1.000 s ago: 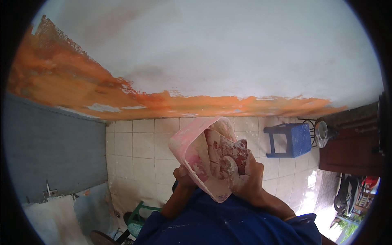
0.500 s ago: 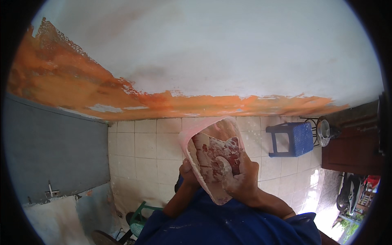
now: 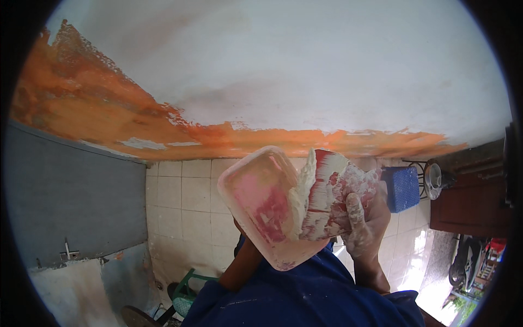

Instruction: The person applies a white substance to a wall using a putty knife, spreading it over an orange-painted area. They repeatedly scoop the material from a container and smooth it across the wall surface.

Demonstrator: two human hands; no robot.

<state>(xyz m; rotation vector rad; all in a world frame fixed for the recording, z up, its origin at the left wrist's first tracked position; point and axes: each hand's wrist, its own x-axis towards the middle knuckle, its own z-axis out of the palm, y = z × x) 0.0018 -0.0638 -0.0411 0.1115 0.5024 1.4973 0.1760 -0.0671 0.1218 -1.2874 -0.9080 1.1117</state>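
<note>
One smeared scraper [image 3: 329, 197], pink tub [image 3: 251, 192]

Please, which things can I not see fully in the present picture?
Head view: most of the left grip, behind the pink tub.
Head view: legs of the blue plastic stool, behind the right grip.
Head view: part of the green chair, behind the blue shirt.
</note>
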